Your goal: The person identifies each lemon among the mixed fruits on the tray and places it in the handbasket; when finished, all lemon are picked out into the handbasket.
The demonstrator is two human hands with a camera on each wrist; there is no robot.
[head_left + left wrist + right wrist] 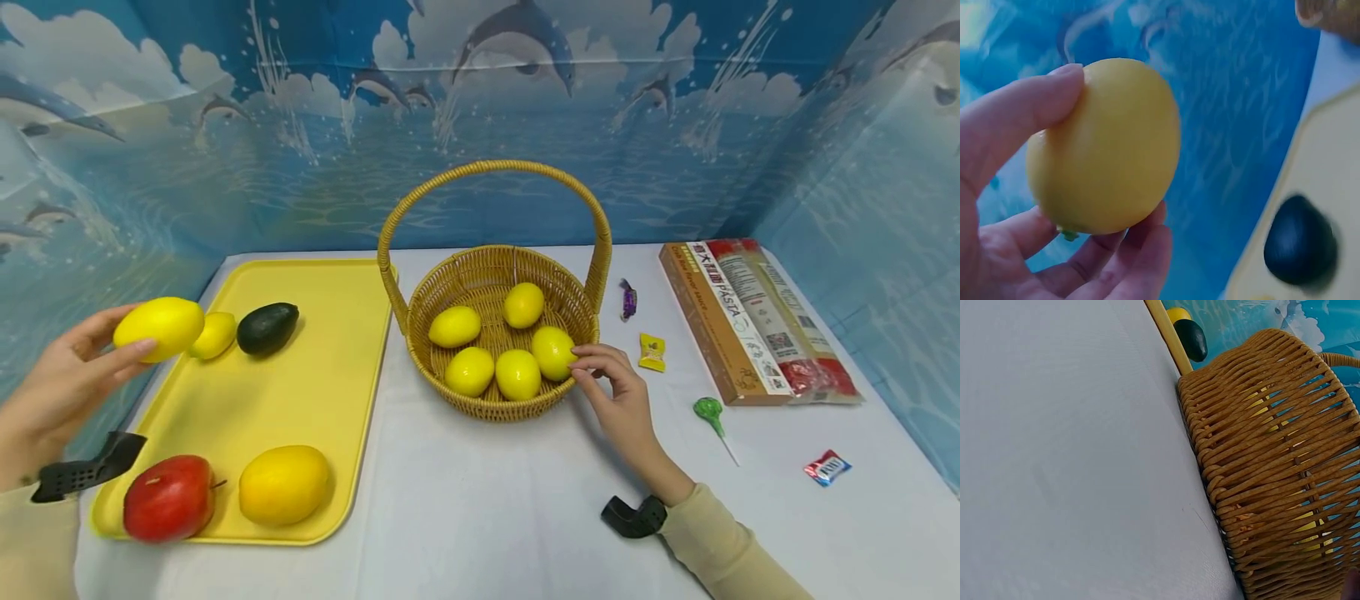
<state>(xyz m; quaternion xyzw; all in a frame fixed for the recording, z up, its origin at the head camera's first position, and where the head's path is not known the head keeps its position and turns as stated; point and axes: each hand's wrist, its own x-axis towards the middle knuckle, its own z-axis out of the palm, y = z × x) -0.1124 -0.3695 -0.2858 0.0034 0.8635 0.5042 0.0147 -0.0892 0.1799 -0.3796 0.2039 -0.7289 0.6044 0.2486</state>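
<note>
Up over the left edge of the yellow tray [330, 392], my left hand [82, 358] grips a yellow lemon [161, 327] between thumb and fingers. The left wrist view shows a small green stem under this lemon [1110, 150]. At the right rim of the wicker basket [498, 408], my right hand [615, 392] pinches the edge, fingertips right beside a lemon [553, 353] inside. Several lemons lie in the basket. In the right wrist view the basket's woven side [1272, 469] shows, with most of that hand out of frame.
On the tray sit another lemon [215, 335], a dark green avocado [267, 327], a red apple [170, 497] and a large yellow fruit [285, 485]. Wrapped candies [652, 352], a green lollipop [708, 408] and a pasta package [757, 325] lie right. The basket's tall handle [495, 167] arches upward.
</note>
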